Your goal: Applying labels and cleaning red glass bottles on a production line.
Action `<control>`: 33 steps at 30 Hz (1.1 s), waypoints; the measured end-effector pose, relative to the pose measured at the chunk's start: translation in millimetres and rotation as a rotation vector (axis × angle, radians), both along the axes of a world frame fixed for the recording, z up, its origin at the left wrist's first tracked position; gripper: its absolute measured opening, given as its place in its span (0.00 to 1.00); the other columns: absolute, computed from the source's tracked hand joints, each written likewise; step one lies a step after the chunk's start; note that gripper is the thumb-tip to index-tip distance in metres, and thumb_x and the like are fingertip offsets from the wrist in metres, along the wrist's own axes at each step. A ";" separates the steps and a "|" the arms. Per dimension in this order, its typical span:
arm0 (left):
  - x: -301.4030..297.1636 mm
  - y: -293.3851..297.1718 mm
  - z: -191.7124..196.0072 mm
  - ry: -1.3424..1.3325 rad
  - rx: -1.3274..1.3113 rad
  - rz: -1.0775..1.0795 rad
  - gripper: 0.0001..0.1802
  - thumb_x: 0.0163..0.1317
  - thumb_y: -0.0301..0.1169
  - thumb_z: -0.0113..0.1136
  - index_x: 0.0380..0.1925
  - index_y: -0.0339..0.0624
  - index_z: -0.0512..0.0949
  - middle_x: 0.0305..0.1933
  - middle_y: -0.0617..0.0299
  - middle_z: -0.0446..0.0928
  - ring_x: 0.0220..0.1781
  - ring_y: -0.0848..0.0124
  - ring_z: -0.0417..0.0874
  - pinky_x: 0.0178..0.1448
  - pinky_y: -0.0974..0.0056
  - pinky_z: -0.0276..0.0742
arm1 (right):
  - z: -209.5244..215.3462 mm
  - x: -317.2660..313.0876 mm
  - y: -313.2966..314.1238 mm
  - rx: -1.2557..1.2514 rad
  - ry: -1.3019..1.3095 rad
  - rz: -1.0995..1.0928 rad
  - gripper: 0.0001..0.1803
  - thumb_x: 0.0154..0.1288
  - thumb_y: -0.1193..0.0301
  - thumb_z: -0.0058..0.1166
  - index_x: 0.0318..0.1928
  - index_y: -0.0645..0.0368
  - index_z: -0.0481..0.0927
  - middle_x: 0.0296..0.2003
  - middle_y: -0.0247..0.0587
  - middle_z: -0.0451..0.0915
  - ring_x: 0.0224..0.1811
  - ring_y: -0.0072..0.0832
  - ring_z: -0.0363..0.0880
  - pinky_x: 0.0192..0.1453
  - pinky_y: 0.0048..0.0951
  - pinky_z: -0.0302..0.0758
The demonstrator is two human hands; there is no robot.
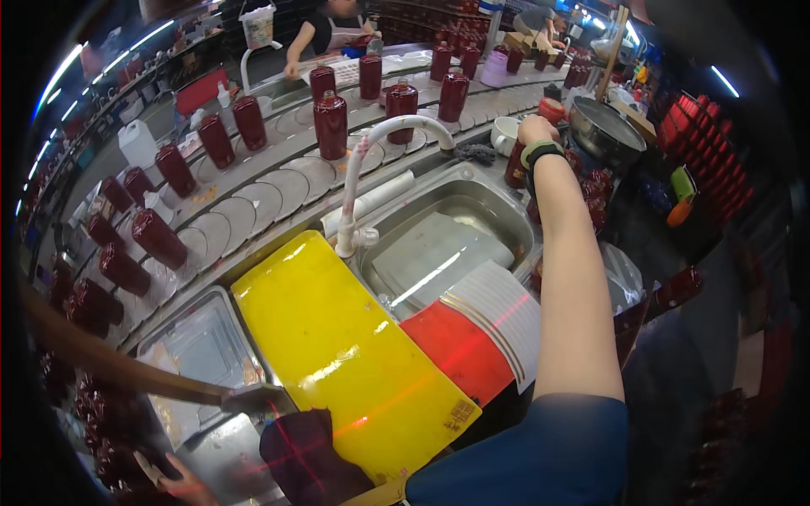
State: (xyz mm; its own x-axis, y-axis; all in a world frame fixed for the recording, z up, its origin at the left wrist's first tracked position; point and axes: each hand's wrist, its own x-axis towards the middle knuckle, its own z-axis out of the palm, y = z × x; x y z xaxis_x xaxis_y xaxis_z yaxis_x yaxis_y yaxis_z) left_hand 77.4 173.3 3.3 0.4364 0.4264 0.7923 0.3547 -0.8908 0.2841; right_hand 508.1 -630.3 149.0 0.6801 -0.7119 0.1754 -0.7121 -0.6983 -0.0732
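Note:
My right arm reaches far forward past the sink's right side. There my right hand (538, 130) is closed at the top of a dark red glossy bottle (515, 167); its fingers are partly hidden. A white cup (504, 135) stands just left of that hand, and a wide metal pan (607, 131) lies to its right. At the lower left edge, my left hand (186, 487) shows only in part, its fingers apart, beside a grey metal surface (228, 460) and a cluster of dark red bottles (105, 430). A dark maroon cloth (308, 455) hangs near the bottom.
A metal sink (523, 215) holding water has a white curved tap (354, 177). Yellow sheeting (329, 337), a red piece (464, 350) and a striped cloth (498, 312) cover its near side. Beyond runs a conveyor of round plates (257, 207) carrying bottles. Other people (325, 38) work behind.

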 end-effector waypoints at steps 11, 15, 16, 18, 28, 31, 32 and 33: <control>-1.7 -11.2 -10.7 0.053 -0.133 -0.004 0.31 0.73 0.27 0.58 0.71 0.26 0.64 0.76 0.43 0.66 0.75 0.53 0.68 0.79 0.55 0.63 | -43.1 -2.5 0.9 -0.061 -0.158 0.068 0.18 0.71 0.63 0.52 0.55 0.57 0.86 0.57 0.50 0.84 0.61 0.47 0.84 0.59 0.48 0.81; 5.3 -24.4 5.4 0.000 -0.170 -0.155 0.32 0.72 0.22 0.55 0.74 0.31 0.60 0.77 0.47 0.65 0.77 0.58 0.67 0.79 0.52 0.64 | -37.2 -15.3 17.8 -0.140 -0.101 0.140 0.19 0.71 0.62 0.53 0.54 0.57 0.86 0.58 0.50 0.84 0.61 0.47 0.84 0.59 0.49 0.80; 2.0 -26.1 12.4 -0.031 -0.182 -0.201 0.32 0.72 0.21 0.55 0.74 0.31 0.61 0.77 0.48 0.64 0.77 0.58 0.67 0.79 0.52 0.64 | -42.3 -26.5 22.1 -0.180 -0.110 0.175 0.19 0.71 0.61 0.53 0.54 0.58 0.86 0.58 0.50 0.84 0.60 0.46 0.84 0.59 0.49 0.81; -2.1 -26.7 22.7 -0.076 -0.237 -0.258 0.30 0.74 0.21 0.54 0.74 0.32 0.61 0.78 0.50 0.62 0.78 0.59 0.65 0.81 0.52 0.60 | -20.1 -32.2 18.7 -0.303 -0.090 0.323 0.21 0.68 0.57 0.55 0.47 0.62 0.87 0.51 0.57 0.86 0.56 0.52 0.85 0.57 0.49 0.82; 0.2 -121.5 59.2 -0.138 -0.738 -0.928 0.31 0.68 0.16 0.52 0.72 0.33 0.64 0.75 0.50 0.67 0.76 0.59 0.69 0.78 0.56 0.62 | 73.7 -218.1 249.9 -0.013 -0.031 1.244 0.13 0.71 0.66 0.59 0.47 0.62 0.84 0.43 0.51 0.84 0.45 0.50 0.82 0.52 0.41 0.78; -10.2 -159.8 82.6 0.216 -0.938 -1.257 0.39 0.64 0.22 0.63 0.75 0.34 0.60 0.76 0.50 0.65 0.77 0.58 0.67 0.80 0.55 0.58 | 88.8 -284.4 319.8 0.370 0.096 1.548 0.09 0.72 0.72 0.57 0.46 0.66 0.83 0.43 0.49 0.84 0.43 0.42 0.83 0.53 0.37 0.78; -1.3 -170.1 78.1 0.272 -1.065 -1.343 0.43 0.62 0.24 0.66 0.76 0.34 0.57 0.77 0.49 0.64 0.78 0.58 0.66 0.80 0.55 0.58 | 72.3 -284.8 336.3 0.486 0.123 1.647 0.09 0.73 0.72 0.57 0.46 0.67 0.82 0.43 0.48 0.83 0.44 0.40 0.83 0.53 0.36 0.78; -6.6 -176.3 78.3 0.292 -1.173 -1.431 0.48 0.60 0.26 0.70 0.77 0.34 0.55 0.77 0.48 0.63 0.78 0.58 0.65 0.81 0.55 0.57 | 67.7 -296.3 355.3 0.580 0.130 1.764 0.09 0.73 0.72 0.56 0.45 0.67 0.82 0.43 0.47 0.83 0.44 0.37 0.82 0.53 0.35 0.78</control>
